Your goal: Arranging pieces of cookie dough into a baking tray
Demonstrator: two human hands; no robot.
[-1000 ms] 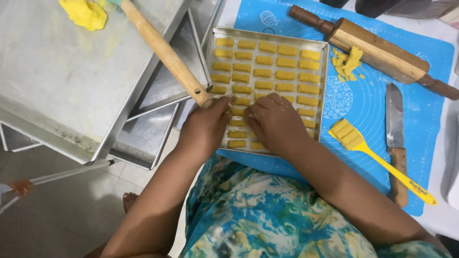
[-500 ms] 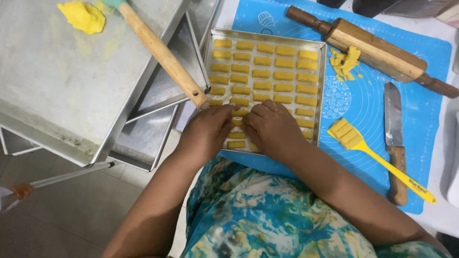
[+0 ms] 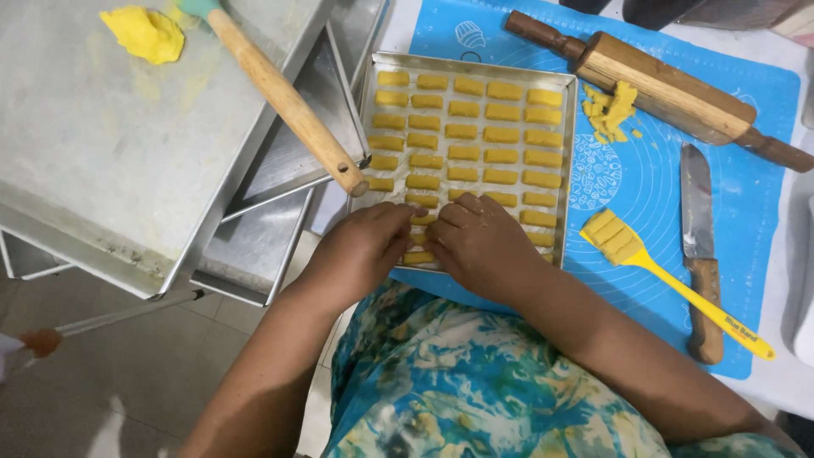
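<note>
A square metal baking tray (image 3: 573,127) holds several rows of small yellow dough bars (image 3: 475,131). Both of my hands rest over its near edge. My left hand (image 3: 360,250) lies palm down with fingertips touching a dough bar (image 3: 417,257) in the front rows. My right hand (image 3: 482,242) sits just beside it, fingers curled on the neighbouring bars. The two hands nearly touch and hide the bars beneath them.
A blue silicone mat (image 3: 755,203) carries a wooden rolling pin (image 3: 670,85), dough scraps (image 3: 612,108), a knife (image 3: 699,254) and a yellow spatula (image 3: 661,271). Left are stacked metal trays (image 3: 280,170), a wooden-handled tool (image 3: 284,97) and a yellow dough lump (image 3: 146,34).
Both hands have shifted slightly along the front rows of the tray and drawn closer together, fingers still working the dough bars. The view has shifted a little.
</note>
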